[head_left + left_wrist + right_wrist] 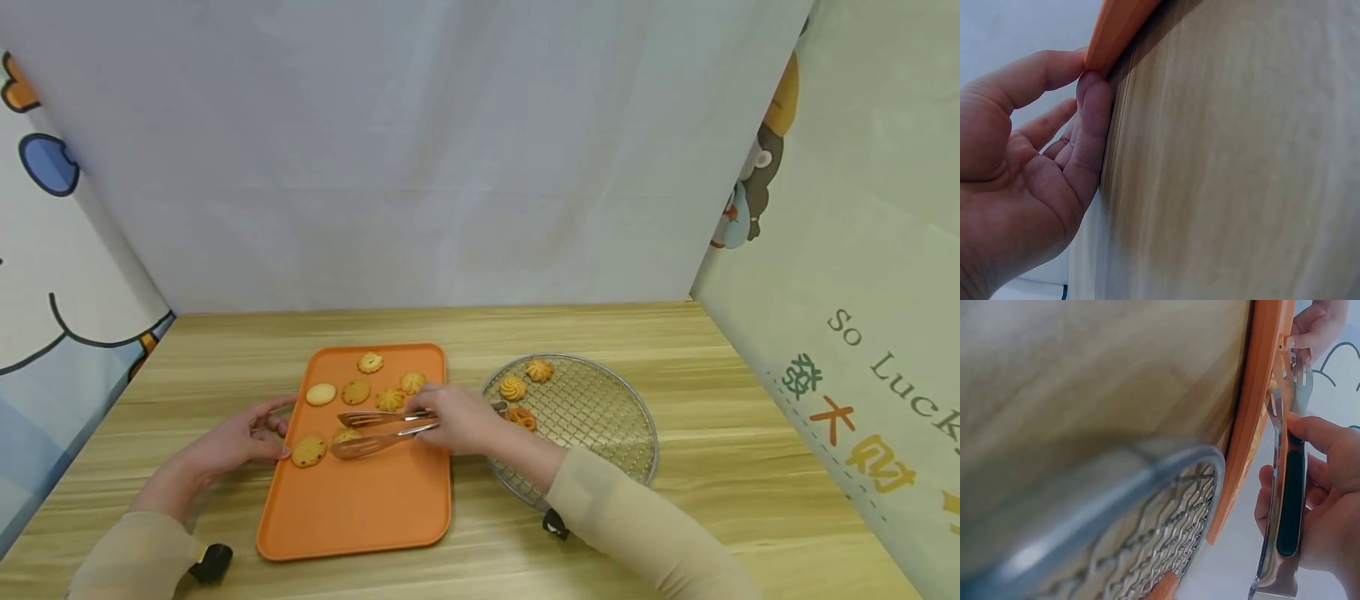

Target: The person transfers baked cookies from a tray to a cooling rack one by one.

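My left hand (234, 443) pinches the left rim of an orange tray (360, 512) between thumb and fingers; the left wrist view shows this grip on the tray edge (1119, 37) close up. With my right hand (463, 419) I hold metal tongs (365, 447) with slotted heads and a dark grip (1291, 503). The tong heads are spread apart over the tray, on either side of a round cookie (346, 437) that they partly cover. A chocolate-chip cookie (308, 451) lies left of it. Farther back on the tray are a smooth pale cookie (321, 394) and several others.
Right of the tray stands a round wire rack (592, 417) with a metal rim. On its left part lie a swirl cookie (512, 387), a star-shaped cookie (538, 370) and a pretzel-shaped one (522, 418). My right forearm crosses over the rack. A pale curtain (420, 167) hangs behind the wooden table.
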`<state>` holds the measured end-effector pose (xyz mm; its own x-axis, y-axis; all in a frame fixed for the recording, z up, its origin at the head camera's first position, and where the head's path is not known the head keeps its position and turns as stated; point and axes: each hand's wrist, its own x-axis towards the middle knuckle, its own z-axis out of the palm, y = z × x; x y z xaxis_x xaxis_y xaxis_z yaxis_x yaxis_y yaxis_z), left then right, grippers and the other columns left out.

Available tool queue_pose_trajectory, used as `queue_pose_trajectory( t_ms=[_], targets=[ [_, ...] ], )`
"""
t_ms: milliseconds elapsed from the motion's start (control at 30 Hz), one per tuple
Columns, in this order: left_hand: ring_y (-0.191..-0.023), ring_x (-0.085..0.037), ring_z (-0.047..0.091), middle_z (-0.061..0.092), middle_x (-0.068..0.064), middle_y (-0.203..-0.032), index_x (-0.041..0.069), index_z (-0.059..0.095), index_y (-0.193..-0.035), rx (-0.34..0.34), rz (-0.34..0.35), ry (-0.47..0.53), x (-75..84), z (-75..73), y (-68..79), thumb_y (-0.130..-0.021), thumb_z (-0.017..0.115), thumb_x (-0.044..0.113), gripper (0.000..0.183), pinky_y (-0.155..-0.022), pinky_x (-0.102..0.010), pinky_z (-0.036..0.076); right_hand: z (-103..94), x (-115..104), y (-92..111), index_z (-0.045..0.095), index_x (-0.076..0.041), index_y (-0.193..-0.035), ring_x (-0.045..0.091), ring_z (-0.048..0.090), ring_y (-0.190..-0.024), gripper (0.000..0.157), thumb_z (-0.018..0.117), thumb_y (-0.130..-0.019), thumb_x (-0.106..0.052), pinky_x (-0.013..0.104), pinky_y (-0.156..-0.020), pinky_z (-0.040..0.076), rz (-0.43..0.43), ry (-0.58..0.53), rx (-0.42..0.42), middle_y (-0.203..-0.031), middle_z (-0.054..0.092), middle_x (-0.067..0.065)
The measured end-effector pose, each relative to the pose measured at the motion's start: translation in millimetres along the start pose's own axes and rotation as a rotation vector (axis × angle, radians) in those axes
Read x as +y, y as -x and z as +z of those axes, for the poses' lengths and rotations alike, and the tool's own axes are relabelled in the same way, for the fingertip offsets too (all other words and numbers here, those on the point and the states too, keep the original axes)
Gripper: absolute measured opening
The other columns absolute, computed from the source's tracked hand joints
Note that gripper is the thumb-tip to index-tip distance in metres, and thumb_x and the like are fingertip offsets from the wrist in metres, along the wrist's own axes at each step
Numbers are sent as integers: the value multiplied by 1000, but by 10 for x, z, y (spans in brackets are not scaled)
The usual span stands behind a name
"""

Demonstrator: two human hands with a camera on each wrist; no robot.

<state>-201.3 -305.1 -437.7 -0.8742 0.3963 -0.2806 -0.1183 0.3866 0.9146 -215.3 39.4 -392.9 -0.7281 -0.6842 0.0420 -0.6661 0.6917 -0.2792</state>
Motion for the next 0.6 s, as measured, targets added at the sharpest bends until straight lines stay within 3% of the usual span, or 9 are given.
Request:
queue_pose_trajectory(
  t_ms=[67,300,600],
  targets=[
    [-83,-16,53,42,-20,-110,0,14,-149,6,-2,-3,-2,-1,-2,-83,70,9,87,-74,-31,52,-15,3,15,67,-23,-115,10,59,-85,32,72,-83,-28,21,-63,43,8,-16,2,-106,63,-7],
    [-83,-16,53,42,-20,-109,0,15,-149,6,-2,-5,11,8,5,-83,70,9,87,-74,-31,52,-100,8,65,67,-25,-115,15,59,-108,31,71,-84,-27,23,-68,46,47,-50,-8,-117,62,-7],
    [-86,-16,54,41,-21,-110,-1,14,-149,-4,2,11,24,16,14,-83,69,7,86,-75,-31,53,-131,70,83,70,-24,-108,8,59,-91,25,72,-83,-26,22,-67,45,28,-55,26,-108,65,-8]
  ],
)
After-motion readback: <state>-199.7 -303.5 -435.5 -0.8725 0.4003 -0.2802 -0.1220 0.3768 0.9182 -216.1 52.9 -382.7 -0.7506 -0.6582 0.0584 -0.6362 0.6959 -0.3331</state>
